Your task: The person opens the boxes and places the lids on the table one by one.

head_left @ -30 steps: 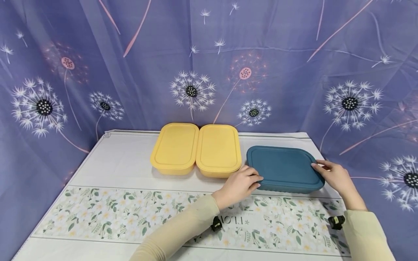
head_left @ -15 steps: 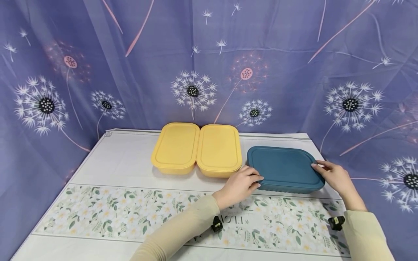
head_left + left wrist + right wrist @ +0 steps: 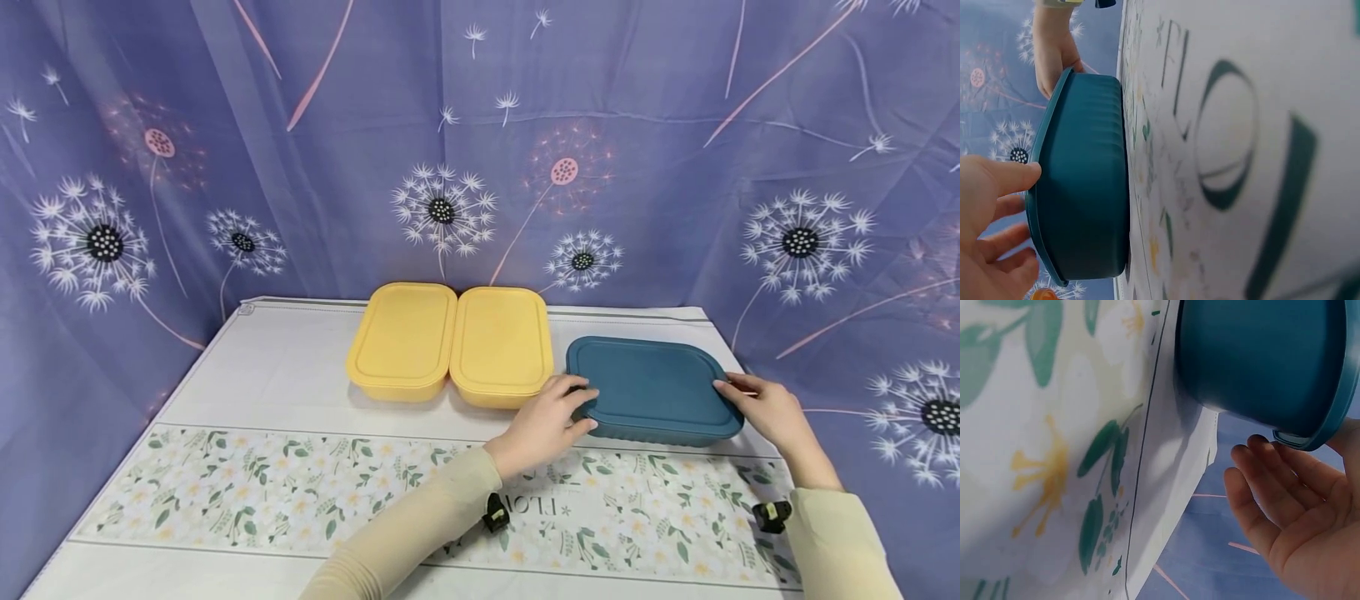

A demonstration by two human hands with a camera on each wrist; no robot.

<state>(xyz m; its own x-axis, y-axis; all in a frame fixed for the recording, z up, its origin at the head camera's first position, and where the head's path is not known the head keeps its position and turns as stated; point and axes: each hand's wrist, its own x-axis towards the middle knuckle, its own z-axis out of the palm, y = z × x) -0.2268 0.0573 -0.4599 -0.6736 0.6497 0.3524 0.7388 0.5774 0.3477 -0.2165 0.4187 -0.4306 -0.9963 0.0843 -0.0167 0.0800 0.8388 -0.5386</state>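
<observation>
While I watch from far off, I see a yellow, plastic-looking box with round corners at the left on the white counter with a flower strip. A matching yellow box sits just beside it. Next comes the left hand; its grip is apart, thumb touching the lid's edge, other fingers loosely spread. Then the long, blue-green, plastic-looking box with a lid sits on the counter between both hands. At its right end, the right hand has its thumb on the lid; I can't tell if its grip is clamped.
</observation>
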